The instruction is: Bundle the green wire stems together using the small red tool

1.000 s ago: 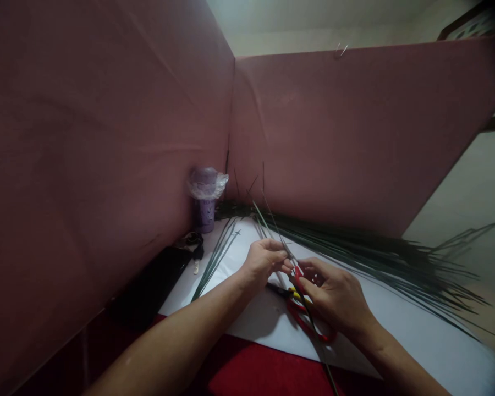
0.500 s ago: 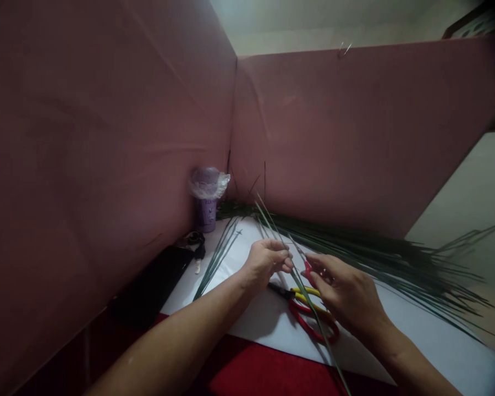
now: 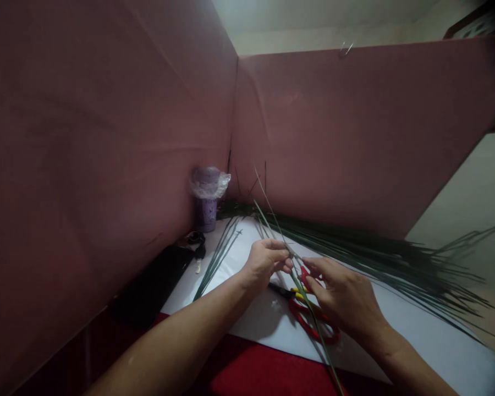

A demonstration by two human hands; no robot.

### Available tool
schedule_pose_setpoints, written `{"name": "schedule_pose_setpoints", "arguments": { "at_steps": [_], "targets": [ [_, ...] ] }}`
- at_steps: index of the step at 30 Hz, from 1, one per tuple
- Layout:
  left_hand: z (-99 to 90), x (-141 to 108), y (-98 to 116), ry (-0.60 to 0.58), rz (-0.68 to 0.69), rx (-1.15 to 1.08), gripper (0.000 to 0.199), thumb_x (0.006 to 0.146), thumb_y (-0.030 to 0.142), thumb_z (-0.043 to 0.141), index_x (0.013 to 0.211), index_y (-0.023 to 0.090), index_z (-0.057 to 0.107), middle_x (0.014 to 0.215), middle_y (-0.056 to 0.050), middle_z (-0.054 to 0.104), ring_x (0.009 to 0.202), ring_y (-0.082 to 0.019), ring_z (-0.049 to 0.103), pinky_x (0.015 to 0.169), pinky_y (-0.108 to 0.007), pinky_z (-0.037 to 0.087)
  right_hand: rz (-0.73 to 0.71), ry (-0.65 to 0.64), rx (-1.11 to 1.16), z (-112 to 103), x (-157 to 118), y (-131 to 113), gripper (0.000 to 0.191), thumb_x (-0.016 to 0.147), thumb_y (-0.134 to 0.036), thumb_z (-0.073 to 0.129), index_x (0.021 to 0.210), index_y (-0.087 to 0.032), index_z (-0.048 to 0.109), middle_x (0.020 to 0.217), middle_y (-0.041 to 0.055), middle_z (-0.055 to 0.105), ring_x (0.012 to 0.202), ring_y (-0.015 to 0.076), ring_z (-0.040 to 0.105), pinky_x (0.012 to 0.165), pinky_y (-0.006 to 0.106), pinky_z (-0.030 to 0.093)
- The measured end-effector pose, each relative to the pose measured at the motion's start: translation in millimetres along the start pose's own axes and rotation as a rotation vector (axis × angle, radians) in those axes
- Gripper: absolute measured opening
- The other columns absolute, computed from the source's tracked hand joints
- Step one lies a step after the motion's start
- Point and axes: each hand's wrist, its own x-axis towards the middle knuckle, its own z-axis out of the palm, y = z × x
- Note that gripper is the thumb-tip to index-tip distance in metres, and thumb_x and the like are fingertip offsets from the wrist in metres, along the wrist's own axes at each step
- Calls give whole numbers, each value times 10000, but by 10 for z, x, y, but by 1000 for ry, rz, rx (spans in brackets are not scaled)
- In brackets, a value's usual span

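Observation:
My left hand (image 3: 272,257) pinches a long green leaf blade (image 3: 307,297) over the white sheet. The leaf runs from near the back corner down toward the front edge, its far end split into two thin tips. In my right hand (image 3: 340,289) is a small red-handled knife (image 3: 304,273), fingers closed round the handle. Its thin blade lies against the leaf, right beside my left fingertips; the exact contact is too small to make out. Under the leaf lies a pair of scissors (image 3: 307,324) with red and yellow handles and dark blades.
Along the back and right stretches a large pile of long green leaves (image 3: 379,253). Several cut strips (image 3: 219,258) lie left of my hands. A purple cup (image 3: 207,212) with a plastic cover, keys (image 3: 198,256) and a black flat object (image 3: 160,283) stand left. Pink partitions (image 3: 334,137) enclose the table.
My right hand has shifted slightly left, bringing the knife up to the leaf by my left fingers. One thin leaf tip now points higher. My left hand has barely moved.

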Motion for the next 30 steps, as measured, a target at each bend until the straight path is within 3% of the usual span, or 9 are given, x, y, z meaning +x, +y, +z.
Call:
{"name": "schedule_pose_setpoints", "arguments": {
  "at_steps": [13, 30],
  "targets": [
    [-5, -8, -52, -19, 38, 3, 140, 572, 65, 624, 649, 103, 513, 508, 0, 532, 439, -100, 532, 408, -197, 404, -78, 103, -198, -10, -24, -41, 208, 758, -283, 509, 920, -245, 634, 737, 7, 642, 559, 144, 581, 468, 244, 288],
    [12, -27, -50, -15, 47, 0, 143, 564, 87, 632, 642, 105, 513, 502, 3, 533, 441, -100, 529, 415, -203, 412, -75, 81, -191, 18, -42, -78, 208, 792, -272, 477, 928, -228, 627, 693, 10, 631, 581, 150, 583, 487, 247, 282]
  ]
}}
